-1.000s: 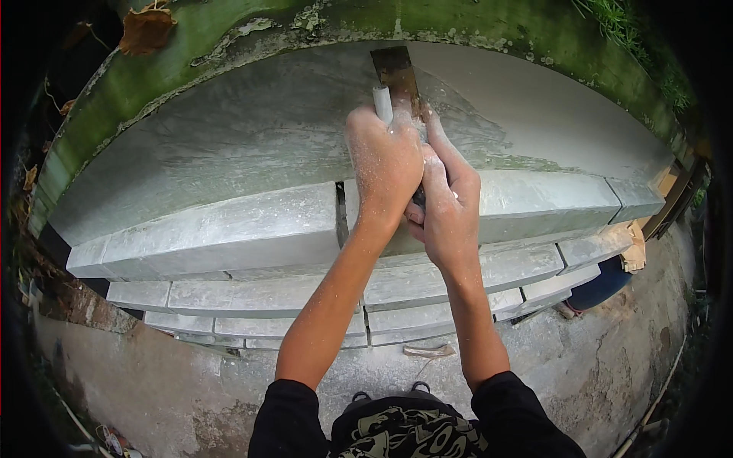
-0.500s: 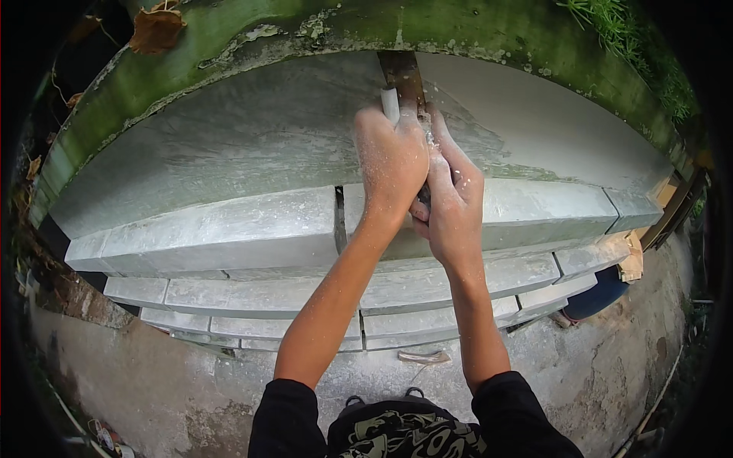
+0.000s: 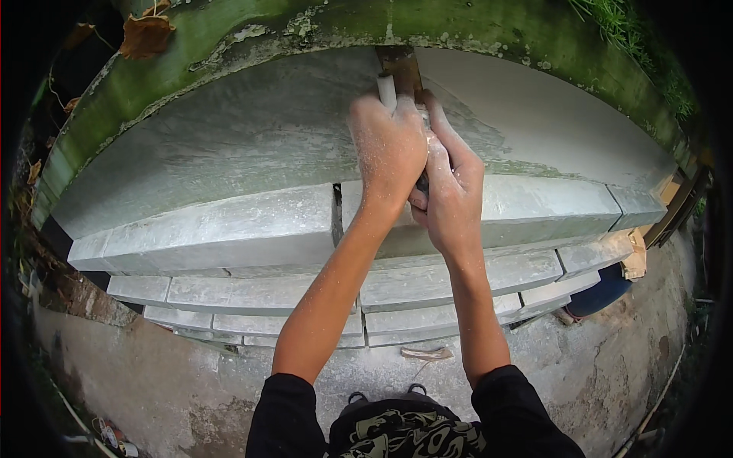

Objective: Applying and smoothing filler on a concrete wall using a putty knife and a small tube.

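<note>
My left hand (image 3: pixel 387 145), dusted white, is closed round a dusty hand tool whose kind I cannot make out. A short pale cylinder (image 3: pixel 387 91) sticks up past its knuckles. Pressed close beside it, my right hand (image 3: pixel 452 179) has its fingers curled round the tool's dark lower part (image 3: pixel 423 182). Both hands are held against a brown vertical strip (image 3: pixel 401 67) in the smooth grey wall (image 3: pixel 252 130). Pale dust and chips lie on the fingers, and the working end of the tool is hidden behind them.
A mossy green ledge (image 3: pixel 328 27) curves above the wall. Below my hands, pale stepped slabs (image 3: pixel 221 229) with dark joints descend to stained concrete ground (image 3: pixel 191 382). A small piece of wood (image 3: pixel 427 354) lies near my feet. At the right are cardboard (image 3: pixel 635 256) and dark blue fabric (image 3: pixel 599 294).
Both hands have moved slightly up along the brown strip with the tool still gripped. Fewer white specks show in the air round the fingers.
</note>
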Demonstrator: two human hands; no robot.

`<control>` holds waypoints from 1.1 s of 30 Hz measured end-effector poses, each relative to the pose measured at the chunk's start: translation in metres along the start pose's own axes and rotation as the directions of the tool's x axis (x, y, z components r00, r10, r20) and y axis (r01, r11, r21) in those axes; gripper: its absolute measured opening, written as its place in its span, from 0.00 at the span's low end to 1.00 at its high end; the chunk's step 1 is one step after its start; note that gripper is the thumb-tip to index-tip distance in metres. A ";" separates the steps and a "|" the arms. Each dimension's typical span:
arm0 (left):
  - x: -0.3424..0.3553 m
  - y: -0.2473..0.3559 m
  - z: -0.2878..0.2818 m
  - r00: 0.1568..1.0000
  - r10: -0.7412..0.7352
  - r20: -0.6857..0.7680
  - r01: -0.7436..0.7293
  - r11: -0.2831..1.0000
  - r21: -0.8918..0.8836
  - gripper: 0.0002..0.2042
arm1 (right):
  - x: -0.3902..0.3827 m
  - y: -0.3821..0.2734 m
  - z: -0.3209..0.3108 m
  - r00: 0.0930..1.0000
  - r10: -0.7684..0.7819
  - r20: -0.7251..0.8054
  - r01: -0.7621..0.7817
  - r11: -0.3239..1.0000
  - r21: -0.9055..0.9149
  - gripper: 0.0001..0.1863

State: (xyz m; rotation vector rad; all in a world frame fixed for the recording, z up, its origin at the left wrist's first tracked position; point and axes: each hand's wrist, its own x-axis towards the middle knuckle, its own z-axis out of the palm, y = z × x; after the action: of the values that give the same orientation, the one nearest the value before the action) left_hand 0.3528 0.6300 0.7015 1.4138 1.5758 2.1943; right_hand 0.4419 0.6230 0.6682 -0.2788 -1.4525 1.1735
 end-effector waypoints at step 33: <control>-0.031 -0.021 0.004 1.000 -0.021 0.004 0.021 1.000 -0.011 0.22 | -0.029 0.014 -0.013 0.993 0.116 0.001 -0.116 0.993 -0.004 0.31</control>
State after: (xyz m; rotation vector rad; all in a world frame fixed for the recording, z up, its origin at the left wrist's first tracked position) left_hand 0.3645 0.6261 0.6661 1.3915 1.5679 2.1841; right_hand 0.4548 0.6145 0.6370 -0.3695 -1.4552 1.2650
